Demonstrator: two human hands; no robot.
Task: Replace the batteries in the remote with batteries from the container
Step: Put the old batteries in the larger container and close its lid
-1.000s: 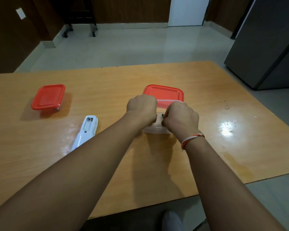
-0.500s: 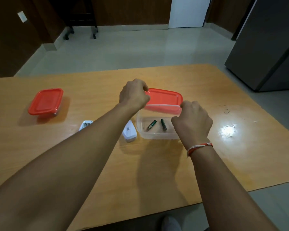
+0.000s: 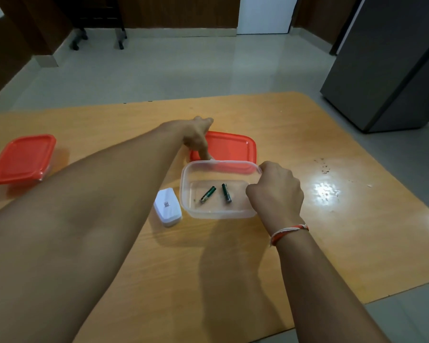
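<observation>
Red lid (image 3: 229, 147) is off under the left hand (image 3: 197, 137); right hand (image 3: 274, 191) grips the tub (image 3: 191, 211); batteries (image 3: 217, 193) wait unpicked.

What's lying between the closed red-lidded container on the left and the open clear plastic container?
In the head view, only the small white battery cover, beside the clear plastic container; the left forearm hides much of that stretch.

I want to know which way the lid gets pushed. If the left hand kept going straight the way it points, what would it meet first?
The left hand points away across the table, touching the red lid; past the hand only bare tabletop shows, though depth is unclear.
</observation>
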